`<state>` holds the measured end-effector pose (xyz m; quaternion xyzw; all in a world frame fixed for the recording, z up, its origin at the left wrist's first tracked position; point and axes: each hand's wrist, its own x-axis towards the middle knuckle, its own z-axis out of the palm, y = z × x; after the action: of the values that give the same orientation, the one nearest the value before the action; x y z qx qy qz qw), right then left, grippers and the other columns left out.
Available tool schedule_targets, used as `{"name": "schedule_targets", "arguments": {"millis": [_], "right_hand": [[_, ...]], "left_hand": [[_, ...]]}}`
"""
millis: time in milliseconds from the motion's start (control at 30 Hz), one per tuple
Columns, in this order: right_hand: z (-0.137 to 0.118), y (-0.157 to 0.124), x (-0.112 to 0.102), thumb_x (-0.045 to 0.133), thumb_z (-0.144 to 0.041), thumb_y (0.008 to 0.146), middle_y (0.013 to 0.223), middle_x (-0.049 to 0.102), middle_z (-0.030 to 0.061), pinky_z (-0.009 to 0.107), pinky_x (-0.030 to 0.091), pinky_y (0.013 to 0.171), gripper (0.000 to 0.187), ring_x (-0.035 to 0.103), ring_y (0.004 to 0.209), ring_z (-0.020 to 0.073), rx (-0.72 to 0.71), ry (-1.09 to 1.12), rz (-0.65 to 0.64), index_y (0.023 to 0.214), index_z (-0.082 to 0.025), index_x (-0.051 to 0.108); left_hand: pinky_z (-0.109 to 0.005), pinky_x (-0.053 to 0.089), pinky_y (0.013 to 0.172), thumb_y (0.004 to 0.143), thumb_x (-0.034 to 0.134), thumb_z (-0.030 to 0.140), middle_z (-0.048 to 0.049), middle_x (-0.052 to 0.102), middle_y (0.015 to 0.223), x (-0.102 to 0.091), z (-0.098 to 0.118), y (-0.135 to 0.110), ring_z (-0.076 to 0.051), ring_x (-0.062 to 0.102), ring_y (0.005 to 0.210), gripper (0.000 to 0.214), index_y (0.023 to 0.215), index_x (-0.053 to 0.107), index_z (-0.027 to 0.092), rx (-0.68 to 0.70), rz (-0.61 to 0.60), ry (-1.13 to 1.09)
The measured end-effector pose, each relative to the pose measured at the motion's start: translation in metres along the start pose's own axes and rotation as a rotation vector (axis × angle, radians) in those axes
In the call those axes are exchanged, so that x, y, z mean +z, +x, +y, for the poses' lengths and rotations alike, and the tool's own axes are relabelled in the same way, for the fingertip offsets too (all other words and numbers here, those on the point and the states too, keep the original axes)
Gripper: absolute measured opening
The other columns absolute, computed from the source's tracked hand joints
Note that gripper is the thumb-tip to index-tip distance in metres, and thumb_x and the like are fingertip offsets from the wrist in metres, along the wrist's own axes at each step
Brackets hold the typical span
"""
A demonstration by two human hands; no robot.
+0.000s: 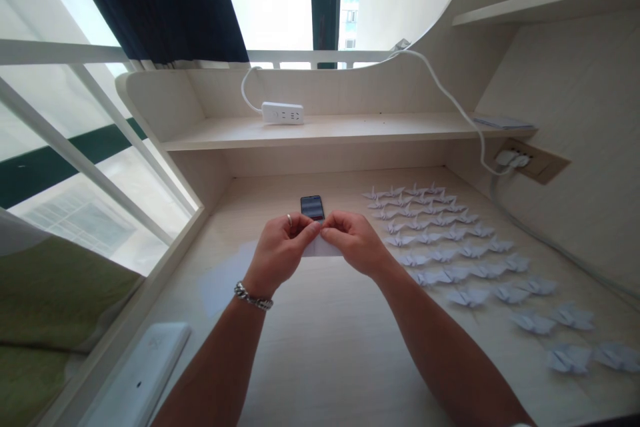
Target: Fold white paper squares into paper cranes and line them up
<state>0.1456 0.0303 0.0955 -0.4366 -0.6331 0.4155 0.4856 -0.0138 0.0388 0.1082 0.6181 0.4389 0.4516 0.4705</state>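
Right: rows of folded white paper cranes (443, 254), we judge done; left: flat white paper (225, 281), apparently unused; farther out: our left hand (283, 248) and right hand (356, 244) pinch one small white paper piece (323, 248) between them, likely part-folded

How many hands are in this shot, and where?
2: the left hand and the right hand, side by side over the desk, both pinching paper near the phone. No others show.
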Motion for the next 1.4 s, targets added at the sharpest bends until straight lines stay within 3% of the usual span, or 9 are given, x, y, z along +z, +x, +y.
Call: {"name": "schedule_targets", "arguments": {"millis": [333,433,500,567,633,733,933,1067,1400], "right_hand": [[-0.003,0.001,-0.002,0.057,-0.018,0.069,0.054,0.058,-0.0016,0.025,0.039,0.055,0.008,0.051,0.053,0.0116,0.054,0.148,-0.076,0.061,-0.017,0.060],[-0.004,0.000,-0.007,0.057,-0.017,0.068,0.053,0.058,-0.0012,0.026,0.039,0.054,0.008,0.051,0.052,0.0116,0.062,0.205,-0.092,0.060,-0.017,0.060],[-0.006,-0.001,-0.012,0.058,-0.017,0.069,0.053,0.058,-0.0012,0.026,0.039,0.054,0.008,0.050,0.052,0.0113,0.050,0.245,-0.074,0.060,-0.017,0.060],[-0.007,-0.001,-0.015,0.060,-0.020,0.073,0.055,0.060,-0.0009,0.026,0.040,0.054,0.009,0.051,0.053,0.0111,0.032,0.250,0.013,0.064,-0.017,0.061],[-0.008,-0.001,-0.013,0.063,-0.026,0.077,0.062,0.063,0.0004,0.026,0.041,0.057,0.011,0.054,0.058,0.0118,0.007,0.218,0.069,0.071,-0.016,0.063],[-0.007,-0.001,-0.007,0.068,-0.034,0.080,0.073,0.067,0.0023,0.026,0.043,0.060,0.018,0.058,0.066,0.0136,-0.024,0.173,0.038,0.083,-0.016,0.066],[-0.001,0.002,-0.007,0.067,-0.034,0.081,0.064,0.064,0.0010,0.026,0.043,0.058,0.019,0.057,0.061,0.0128,-0.019,0.211,0.133,0.076,-0.016,0.065],[-0.002,0.000,-0.007,0.068,-0.033,0.080,0.065,0.064,0.0006,0.026,0.042,0.059,0.018,0.056,0.061,0.0125,-0.011,0.129,0.080,0.074,-0.016,0.065],[-0.010,0.000,-0.016,0.073,-0.033,0.073,0.057,0.060,-0.0005,0.025,0.040,0.054,0.020,0.052,0.055,0.0111,0.023,0.246,0.092,0.068,-0.015,0.065]], "left_hand": [[-0.020,0.037,0.048,0.063,0.082,0.034,-0.0002,0.062,0.059,-0.018,-0.002,0.008,-0.008,0.050,0.051,0.026,0.066,0.067,0.013,-0.043,0.163,-0.200],[-0.020,0.039,0.049,0.059,0.084,0.032,0.0007,0.061,0.058,-0.034,-0.001,0.012,-0.009,0.051,0.052,0.026,0.066,0.067,0.013,-0.016,0.308,-0.232],[-0.022,0.041,0.050,0.058,0.084,0.031,0.0013,0.060,0.059,-0.042,0.000,0.014,-0.010,0.053,0.053,0.026,0.069,0.068,0.014,0.018,0.410,-0.236],[-0.022,0.043,0.051,0.060,0.084,0.032,0.0007,0.062,0.061,-0.043,0.001,0.014,-0.010,0.054,0.054,0.025,0.070,0.068,0.015,0.048,0.428,-0.233],[-0.022,0.044,0.054,0.062,0.084,0.033,-0.0002,0.064,0.063,-0.038,0.002,0.011,-0.010,0.055,0.056,0.025,0.071,0.069,0.015,0.068,0.392,-0.227],[-0.022,0.046,0.057,0.067,0.082,0.035,-0.0011,0.067,0.066,-0.025,0.003,0.006,-0.011,0.057,0.059,0.024,0.074,0.070,0.015,0.062,0.306,-0.210],[-0.024,0.046,0.060,0.072,0.077,0.033,-0.0023,0.067,0.065,-0.021,0.009,0.000,-0.012,0.058,0.062,0.020,0.073,0.071,0.014,0.062,0.055,-0.083],[-0.023,0.042,0.054,0.077,0.071,0.035,-0.0027,0.066,0.066,-0.019,0.009,-0.003,-0.013,0.056,0.059,0.020,0.073,0.071,0.015,0.077,-0.104,0.096],[-0.025,0.042,0.057,0.077,0.069,0.031,-0.0027,0.067,0.066,-0.019,0.010,-0.005,-0.014,0.056,0.061,0.016,0.072,0.072,0.016,0.101,-0.123,0.179]]}}
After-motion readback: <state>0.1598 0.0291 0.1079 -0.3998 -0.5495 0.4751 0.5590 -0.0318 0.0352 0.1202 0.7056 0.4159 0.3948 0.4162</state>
